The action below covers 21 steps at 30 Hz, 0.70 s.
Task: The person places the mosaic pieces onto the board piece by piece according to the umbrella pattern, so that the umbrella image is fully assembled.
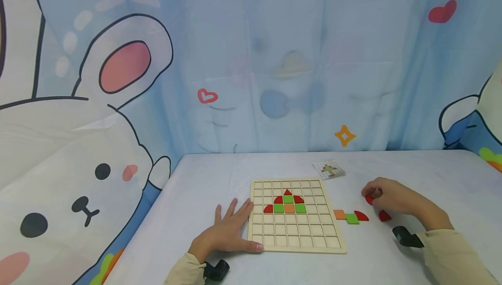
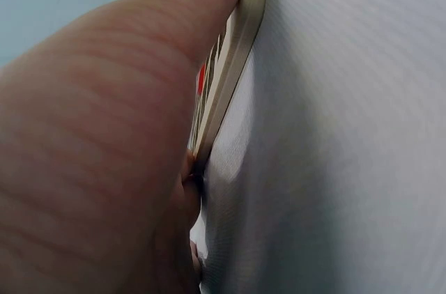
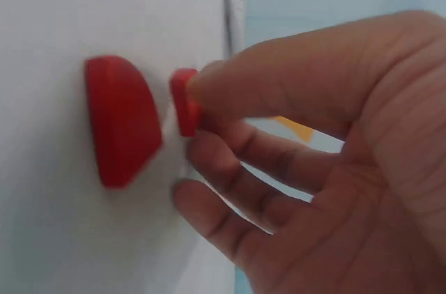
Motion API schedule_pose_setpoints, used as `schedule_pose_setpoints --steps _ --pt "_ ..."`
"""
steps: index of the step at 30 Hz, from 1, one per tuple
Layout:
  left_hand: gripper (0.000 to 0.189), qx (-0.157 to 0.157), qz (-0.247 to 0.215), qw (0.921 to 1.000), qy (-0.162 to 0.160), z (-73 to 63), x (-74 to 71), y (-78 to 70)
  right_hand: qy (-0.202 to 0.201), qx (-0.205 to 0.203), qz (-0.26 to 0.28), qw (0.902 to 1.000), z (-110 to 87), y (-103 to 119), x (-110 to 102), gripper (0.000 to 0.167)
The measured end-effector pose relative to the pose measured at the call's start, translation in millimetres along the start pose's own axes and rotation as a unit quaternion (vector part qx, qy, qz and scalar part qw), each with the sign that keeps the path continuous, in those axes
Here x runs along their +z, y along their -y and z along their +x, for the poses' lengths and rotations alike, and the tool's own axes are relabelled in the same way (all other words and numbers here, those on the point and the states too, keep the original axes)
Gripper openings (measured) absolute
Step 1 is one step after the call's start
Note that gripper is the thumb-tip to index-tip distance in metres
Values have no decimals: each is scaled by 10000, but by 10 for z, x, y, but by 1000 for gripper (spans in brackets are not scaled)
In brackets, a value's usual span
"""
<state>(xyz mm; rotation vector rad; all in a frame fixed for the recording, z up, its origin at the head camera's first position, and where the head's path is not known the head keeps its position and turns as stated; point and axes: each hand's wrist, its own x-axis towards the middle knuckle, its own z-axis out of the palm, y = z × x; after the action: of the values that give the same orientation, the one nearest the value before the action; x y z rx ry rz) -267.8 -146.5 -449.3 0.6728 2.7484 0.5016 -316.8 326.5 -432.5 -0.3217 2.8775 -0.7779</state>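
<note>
The wooden grid board (image 1: 294, 237) lies flat on the table, with red, green and orange pieces set in its squares. My left hand (image 1: 227, 232) rests with spread fingers against the board's left edge, its thumb at the near left corner. To the right of the board, my right hand (image 1: 398, 198) pinches a small red piece (image 3: 185, 102) between thumb and fingers, just over the table. A red quarter-round piece (image 3: 122, 123) lies close beside it. Between board and right hand sit an orange square (image 1: 339, 215), a green square (image 1: 352, 218) and another red quarter-round piece (image 1: 361, 216).
A small pattern card (image 1: 328, 169) in a clear sleeve lies behind the board's far right corner. White cloth (image 1: 188, 189) covers the table. Behind it hangs a blue curtain (image 1: 235, 36) printed with cartoon animals and hearts.
</note>
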Motion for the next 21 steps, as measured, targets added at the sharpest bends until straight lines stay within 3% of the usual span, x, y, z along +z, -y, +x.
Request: schedule_pose_setpoints --steps 21 --pt "121 -7 -30 10000 -4 -4 -4 -5 -1 206 0 9998 13 6 77 21"
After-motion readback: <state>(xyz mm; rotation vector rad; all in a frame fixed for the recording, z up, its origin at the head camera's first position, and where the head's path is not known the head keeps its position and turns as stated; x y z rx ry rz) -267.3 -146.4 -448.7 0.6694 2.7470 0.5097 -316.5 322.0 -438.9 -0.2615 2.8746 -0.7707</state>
